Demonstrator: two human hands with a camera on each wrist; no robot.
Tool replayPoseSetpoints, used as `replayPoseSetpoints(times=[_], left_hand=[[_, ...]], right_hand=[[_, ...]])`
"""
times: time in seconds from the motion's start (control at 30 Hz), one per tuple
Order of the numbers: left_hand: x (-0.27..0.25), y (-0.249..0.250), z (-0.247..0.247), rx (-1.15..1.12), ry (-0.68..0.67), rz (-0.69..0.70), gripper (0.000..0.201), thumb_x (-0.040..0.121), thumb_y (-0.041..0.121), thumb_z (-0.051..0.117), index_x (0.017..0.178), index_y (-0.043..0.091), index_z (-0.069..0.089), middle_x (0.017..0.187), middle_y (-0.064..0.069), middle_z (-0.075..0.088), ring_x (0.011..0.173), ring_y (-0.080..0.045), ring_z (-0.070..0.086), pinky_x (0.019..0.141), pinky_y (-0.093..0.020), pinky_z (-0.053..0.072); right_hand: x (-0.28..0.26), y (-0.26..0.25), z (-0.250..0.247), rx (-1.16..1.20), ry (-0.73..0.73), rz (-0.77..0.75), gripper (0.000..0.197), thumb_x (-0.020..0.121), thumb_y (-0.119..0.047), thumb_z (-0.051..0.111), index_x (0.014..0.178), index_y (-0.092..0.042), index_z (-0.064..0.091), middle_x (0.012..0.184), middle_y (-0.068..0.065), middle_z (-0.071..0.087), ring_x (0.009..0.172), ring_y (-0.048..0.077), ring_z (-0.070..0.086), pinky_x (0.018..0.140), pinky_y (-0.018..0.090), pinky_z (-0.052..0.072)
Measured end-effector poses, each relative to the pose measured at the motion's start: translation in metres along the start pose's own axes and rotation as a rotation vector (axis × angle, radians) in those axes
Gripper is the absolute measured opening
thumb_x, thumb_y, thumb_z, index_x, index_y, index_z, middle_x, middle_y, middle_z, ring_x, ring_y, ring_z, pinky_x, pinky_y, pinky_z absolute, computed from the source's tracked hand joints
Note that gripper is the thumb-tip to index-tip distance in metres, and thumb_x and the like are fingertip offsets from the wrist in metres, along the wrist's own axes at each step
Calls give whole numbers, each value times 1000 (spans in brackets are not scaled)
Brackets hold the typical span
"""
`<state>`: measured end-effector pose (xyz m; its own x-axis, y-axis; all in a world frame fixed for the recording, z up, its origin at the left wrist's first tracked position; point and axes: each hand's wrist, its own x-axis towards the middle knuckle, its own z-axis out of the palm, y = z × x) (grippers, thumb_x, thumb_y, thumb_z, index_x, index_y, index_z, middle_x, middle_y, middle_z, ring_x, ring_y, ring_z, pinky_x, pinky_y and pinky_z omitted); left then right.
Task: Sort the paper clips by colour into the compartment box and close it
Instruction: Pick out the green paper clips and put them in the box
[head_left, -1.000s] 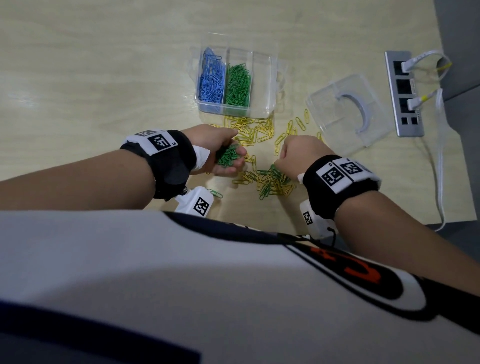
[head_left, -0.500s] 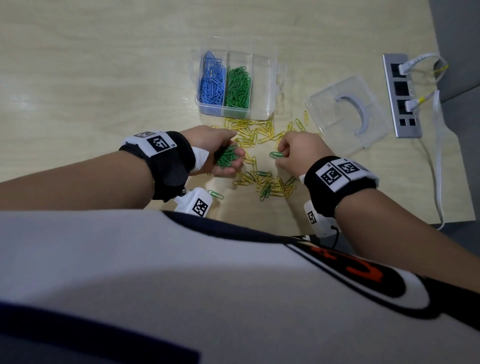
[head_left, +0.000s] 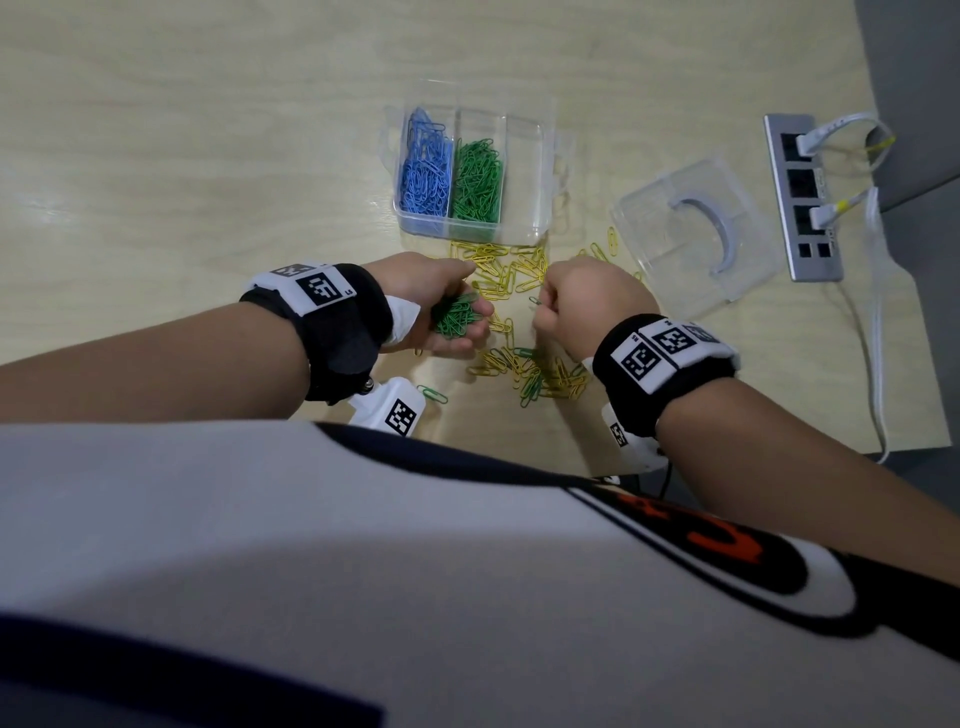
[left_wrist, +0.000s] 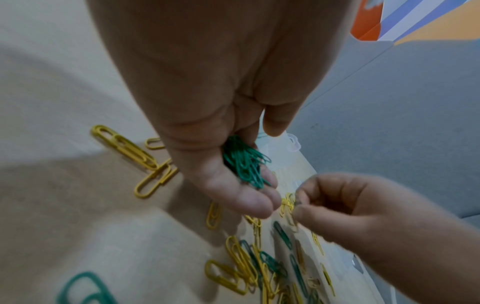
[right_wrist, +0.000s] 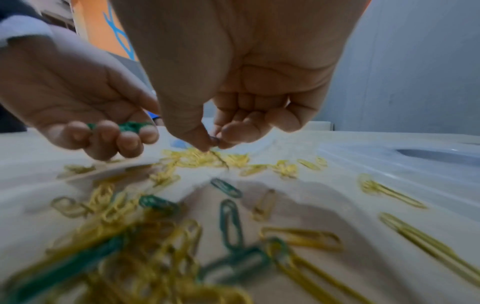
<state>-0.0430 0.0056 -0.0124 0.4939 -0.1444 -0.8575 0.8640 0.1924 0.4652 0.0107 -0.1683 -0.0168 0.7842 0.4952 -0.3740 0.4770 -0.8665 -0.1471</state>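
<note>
Green paper clips (head_left: 457, 322) in cupped left hand (head_left: 441, 306)

Black wristbands (head_left: 340, 332), white tag markers, grey shirt (head_left: 311, 545)

The compartment box (head_left: 524, 156) was clear plastic, holding blue clips (head_left: 423, 174) and green clips (head_left: 477, 179). Yellow clips (head_left: 511, 270) (a few green among them) dotted the pale wood table (head_left: 182, 130). Black-and-white checked markers (head_left: 321, 289) marked black wristbands (head_left: 353, 332).
</note>
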Motion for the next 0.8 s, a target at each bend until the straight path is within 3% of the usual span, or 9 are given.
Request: replayPoseSetpoints(times=[0.1,0.27,0.4,0.47,0.53,0.63,0.8], left_hand=[[1,0,2,-13,0,4,52,101,45,29,86,3,57,69,-12,56,62,-21,59,61,-28,57],[3,2,6,-71,14,28,44,100,42,37,105,3,58,87,-12,62,74,-27,63,65,-36,58],[1,2,6,-39,-17,-23,50,101,43,30,82,6,57,65,-11,56,83,-28,62,58,-26,56],[2,2,4,-39,-20,-32,51,102,43,28,80,6,56,65,-12,53,92,-31,64,57,-25,56],[4,1,1,-45,-20,-34,51,102,43,28,81,6,56,66,-11,53,98,-32,64,60,-26,56],[7,-1,0,-41,-23,-41,51,101,44,27,81,7,57,64,-10,54,101,-32,63,56,-24,56],[6,0,2,-36,-23,-32,51,102,44,26,81,7,56,65,-9,52,98,-30,62,53,-22,55]], right_hand=[[-4,-13,-10,188,95,-120,4,83,-25,59,79,-25,58,86,-5,53,80,17,53,70,30,45],[-8,-29,-22,333,11,-221,11,83,-35,68,87,-25,68,81,-11,63,78,8,55,70,24,40],[0,-15,-19,314,66,-51,21,92,-29,51,88,-15,66,83,0,66,78,17,57,68,29,44],[4,-2,-15,117,-31,68,20,92,-24,50,90,-11,65,87,6,65,82,23,59,70,30,46],[3,6,-10,-13,-162,124,16,87,-25,59,92,-11,64,90,6,64,85,23,60,72,32,51],[-2,8,1,-1,-178,155,21,82,-31,67,92,-13,61,88,4,62,83,22,59,67,31,49],[-5,4,9,-14,-127,117,16,88,-24,56,95,-11,62,94,7,60,87,25,58,70,33,48]])
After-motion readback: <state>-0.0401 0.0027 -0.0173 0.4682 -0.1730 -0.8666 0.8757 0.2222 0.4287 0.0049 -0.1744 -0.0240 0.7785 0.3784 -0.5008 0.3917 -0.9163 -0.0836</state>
